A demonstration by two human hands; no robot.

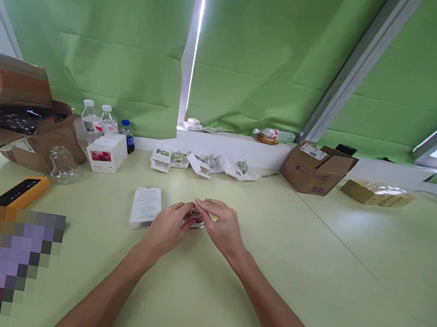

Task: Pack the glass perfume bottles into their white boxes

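Both hands meet over the table in front of me, at a small clear glass bottle (197, 224) that their fingers largely cover. My left hand (169, 228) is closed around the bottle's left side. Fingers of my right hand (225, 230) are pinched together at the bottle's top; what lies between them is hidden. A small yellow-green patch (213, 218) shows under the right hand. Just left of my left hand, a white printed carton (146, 204) lies flat. Farther back, several round glass bottles (178, 158) rest by opened white cartons (200, 164).
At left stand white boxes (107, 153), plastic bottles (92, 122), a clear jar (64, 165), an orange power strip (23, 190) and a large cardboard box (39, 141). A brown carton (317, 169) and yellow package (377, 194) sit back right. Green blinds (260, 54) hang behind.
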